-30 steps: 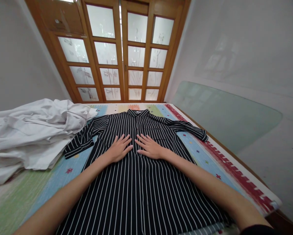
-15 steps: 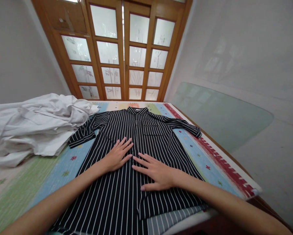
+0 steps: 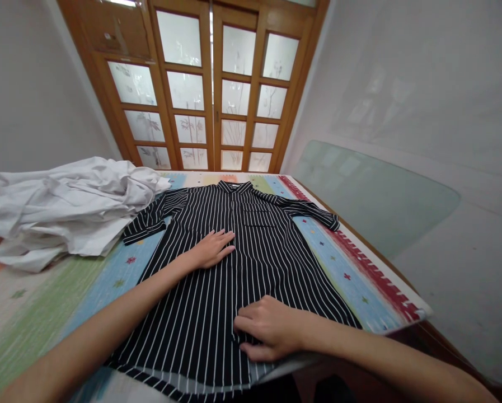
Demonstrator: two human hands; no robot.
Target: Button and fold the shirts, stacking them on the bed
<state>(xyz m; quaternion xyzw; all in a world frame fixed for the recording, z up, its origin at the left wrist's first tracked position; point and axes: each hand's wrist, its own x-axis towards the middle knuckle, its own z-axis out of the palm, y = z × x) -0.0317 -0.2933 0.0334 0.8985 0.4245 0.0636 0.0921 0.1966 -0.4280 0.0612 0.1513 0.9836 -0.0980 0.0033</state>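
A black, white-striped shirt lies spread, collar away, on a patterned cover, its hem by the near edge; bare strips flank it, white cloth crowding one sleeve; the left hand lies flat; the right hand curls near the hem, grip unclear.

Two bare hands, one left hand and one right hand, and one striped shirt with two sleeves and one collar occupy the center and lower center of the frame. I count one white cloth heap at left, one pale green panel at right, fifteen whole glass panes up top.
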